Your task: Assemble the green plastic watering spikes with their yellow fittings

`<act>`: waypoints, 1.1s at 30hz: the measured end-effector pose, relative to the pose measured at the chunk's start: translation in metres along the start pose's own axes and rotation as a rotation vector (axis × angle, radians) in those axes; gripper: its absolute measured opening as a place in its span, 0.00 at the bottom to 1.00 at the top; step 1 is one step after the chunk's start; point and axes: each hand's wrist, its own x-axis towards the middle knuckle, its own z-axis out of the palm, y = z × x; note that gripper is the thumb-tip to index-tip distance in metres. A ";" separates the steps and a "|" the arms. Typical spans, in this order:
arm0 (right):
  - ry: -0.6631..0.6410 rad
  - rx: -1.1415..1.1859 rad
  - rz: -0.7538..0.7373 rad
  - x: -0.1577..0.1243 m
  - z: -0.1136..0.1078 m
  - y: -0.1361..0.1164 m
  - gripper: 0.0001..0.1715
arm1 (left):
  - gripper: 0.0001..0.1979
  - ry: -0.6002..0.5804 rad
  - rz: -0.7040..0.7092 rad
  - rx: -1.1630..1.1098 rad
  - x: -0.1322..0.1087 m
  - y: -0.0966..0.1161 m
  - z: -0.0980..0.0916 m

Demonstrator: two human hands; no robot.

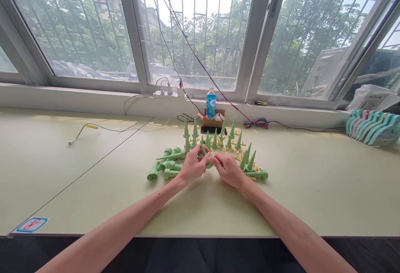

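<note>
My left hand is closed around a green plastic cone-shaped spike, its tip pointing up and leaning left. Close beside it, my right hand pinches at the spike's lower end; a small yellowish piece seems to show at the fingertips, mostly hidden. Several green spikes lie on their sides left of my left hand. Behind both hands, more green spikes stand upright, some with yellow T-shaped pieces on them. Loose small yellow pieces are scattered by the upright spikes near my right hand.
A blue-liquid bottle stands by a small cardboard box at the back, with a dark phone in front. Coiled wires and a white cable lie on the table. Pastel hangers sit far right.
</note>
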 end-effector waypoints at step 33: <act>0.073 -0.020 0.054 0.002 -0.001 0.000 0.31 | 0.12 -0.112 0.053 0.006 -0.005 0.003 0.004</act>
